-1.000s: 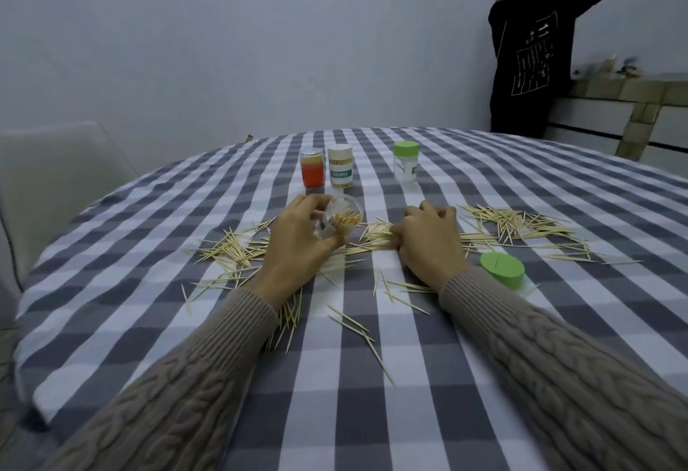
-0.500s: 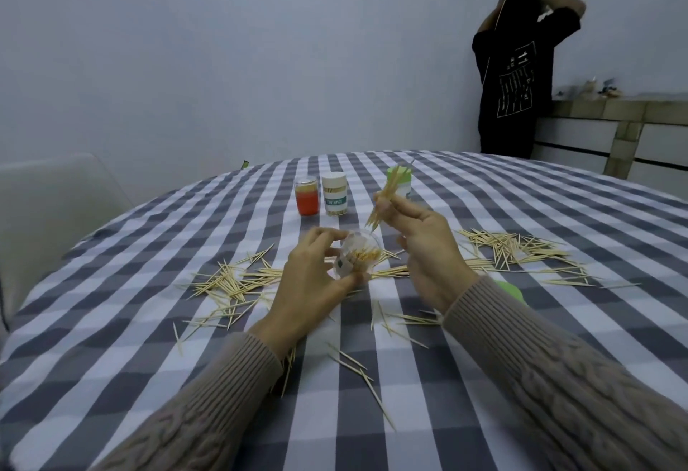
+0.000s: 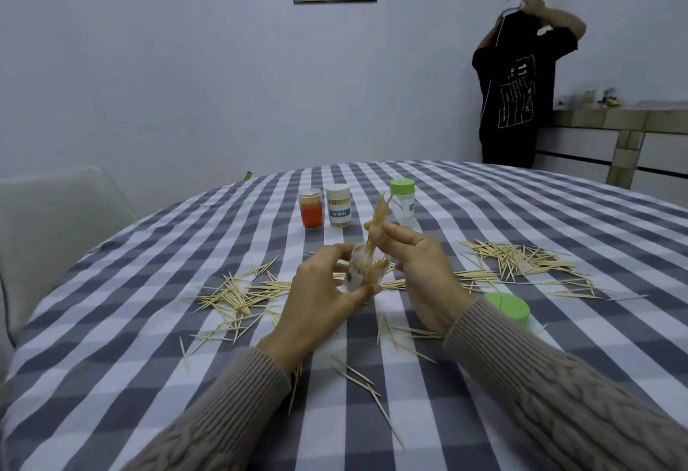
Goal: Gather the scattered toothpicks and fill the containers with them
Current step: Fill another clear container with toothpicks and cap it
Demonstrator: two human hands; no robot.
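**Toothpick bundle held at the mouth of the clear jar**

The left hand [image 3: 320, 299] curls round a small clear jar [image 3: 363, 273], thumb below and fingers on its far side, holding it tilted above the checked tablecloth [image 3: 149, 359]. The right hand [image 3: 417, 269] pinches a bundle of toothpicks [image 3: 378, 221] between thumb and fingertips; the bundle stands nearly upright, its lower ends in the jar's mouth, where more toothpicks already lie.

Left of the jar, a loose heap of toothpicks [image 3: 238, 293] is scattered on the cloth; right of it lies a second spread [image 3: 521, 264]. A few single sticks [image 3: 357, 377] lie nearer than the jar, between the two sleeves. Just right of the right wrist, a green lid [image 3: 508, 309] rests on the cloth.

Beyond the jar stand three containers in a row: an orange one [image 3: 311, 208], a white labelled one [image 3: 338, 206] and a green-capped one [image 3: 403, 199].
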